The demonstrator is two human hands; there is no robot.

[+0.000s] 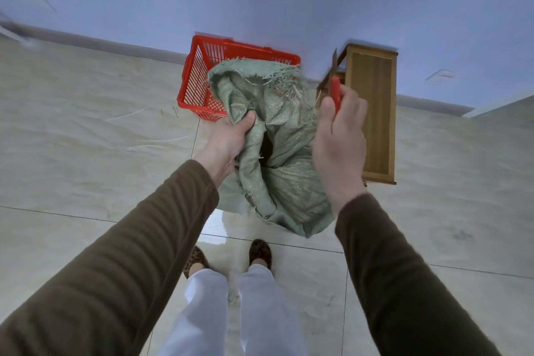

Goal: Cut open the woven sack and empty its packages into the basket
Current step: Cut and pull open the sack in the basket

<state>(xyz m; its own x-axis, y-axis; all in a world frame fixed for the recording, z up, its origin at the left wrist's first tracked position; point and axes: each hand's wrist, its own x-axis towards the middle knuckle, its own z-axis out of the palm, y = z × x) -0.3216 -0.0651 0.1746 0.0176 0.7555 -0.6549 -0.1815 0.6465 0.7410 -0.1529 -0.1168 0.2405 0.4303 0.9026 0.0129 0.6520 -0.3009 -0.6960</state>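
A pale green woven sack (284,182) stands on the tiled floor in front of me, its top cut open with frayed strands hanging loose. My left hand (231,139) grips a fold of the sack's upper left edge. My right hand (341,136) is to the right of the sack's mouth, closed around red-handled scissors (335,89) whose blades point up and away. A red plastic basket (202,78) sits on the floor just behind the sack, partly covered by the sack's top. The packages inside the sack are hidden.
A small wooden stool (375,113) stands against the wall to the right of the sack. Loose sack fibres (156,141) lie on the tiles at left. My feet in patterned slippers (260,251) are close behind the sack. A blue-white wall runs behind the basket.
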